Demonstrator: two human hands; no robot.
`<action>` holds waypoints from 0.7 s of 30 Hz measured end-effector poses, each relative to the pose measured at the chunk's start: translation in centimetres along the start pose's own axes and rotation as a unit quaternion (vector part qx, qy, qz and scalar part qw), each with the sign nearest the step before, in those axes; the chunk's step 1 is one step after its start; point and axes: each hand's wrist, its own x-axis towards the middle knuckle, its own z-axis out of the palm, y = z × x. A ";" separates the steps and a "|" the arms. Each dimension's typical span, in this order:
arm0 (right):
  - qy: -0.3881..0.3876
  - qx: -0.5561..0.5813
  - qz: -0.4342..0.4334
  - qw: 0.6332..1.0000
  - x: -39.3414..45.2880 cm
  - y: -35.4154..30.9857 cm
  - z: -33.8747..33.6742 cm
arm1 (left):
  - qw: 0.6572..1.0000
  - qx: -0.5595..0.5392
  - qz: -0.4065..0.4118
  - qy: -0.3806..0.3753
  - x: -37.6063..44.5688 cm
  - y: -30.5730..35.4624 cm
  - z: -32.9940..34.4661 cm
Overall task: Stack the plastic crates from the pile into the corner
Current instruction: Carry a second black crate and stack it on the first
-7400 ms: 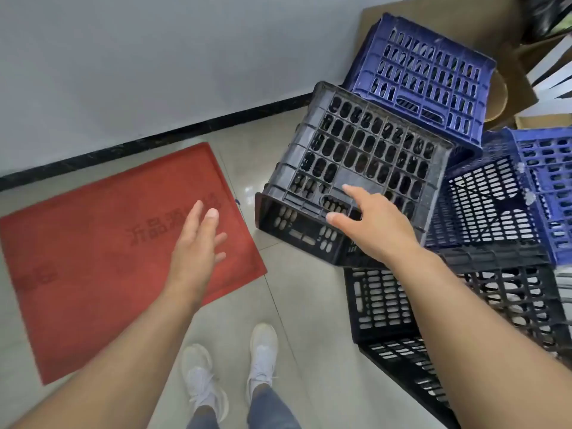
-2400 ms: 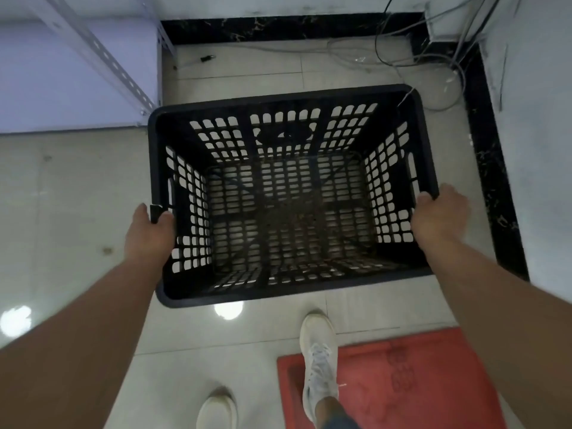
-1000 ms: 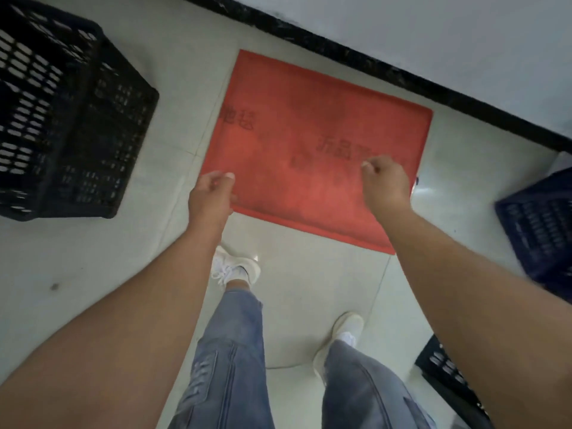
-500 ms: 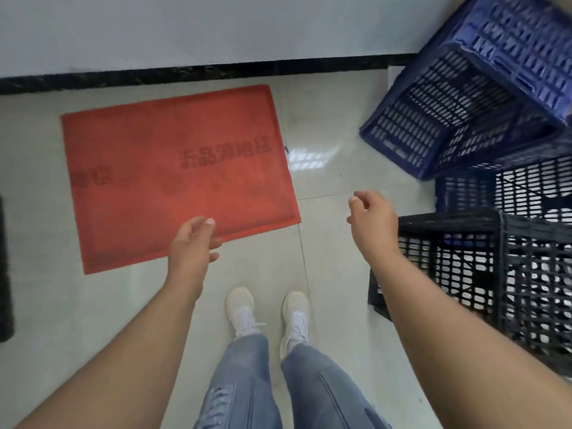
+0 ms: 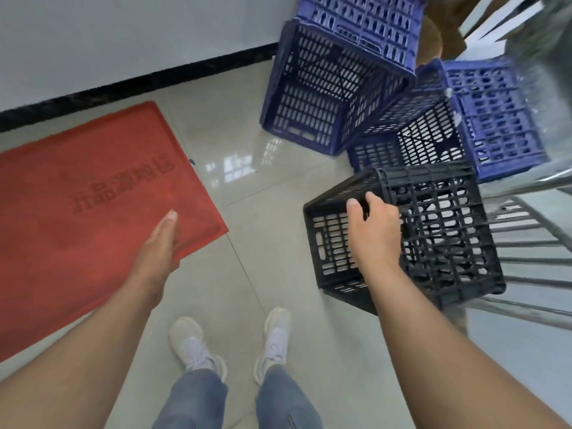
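Crates are the job, and the pile sits at the right side of the floor (image 5: 278, 230); on the left lies the red mat (image 5: 93, 212), near the wall, and over its near edge hangs the left hand (image 5: 159, 249), flat, fingers straight, holding nothing; further right the right hand (image 5: 371, 227) curls its fingers over the top edge of the tipped black crate (image 5: 433, 236); behind it lean the blue crates (image 5: 334, 88); a one-handed pull looks risky, since the black crate may swing or slip, and anything leaning on it could topple onto the feet.
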 end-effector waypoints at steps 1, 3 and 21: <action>0.006 -0.011 0.013 1.000 0.5 1.2 -0.7 | 1.000 0.007 -0.001 -0.009 -0.3 -0.2 1.4; 0.010 -0.032 0.045 0.998 1.4 3.5 -2.0 | 1.000 0.010 -0.003 -0.023 -1.1 -0.7 4.1; -0.031 -0.065 0.167 0.983 7.3 10.7 2.4 | 0.997 0.057 -0.036 -0.024 1.3 -5.4 12.7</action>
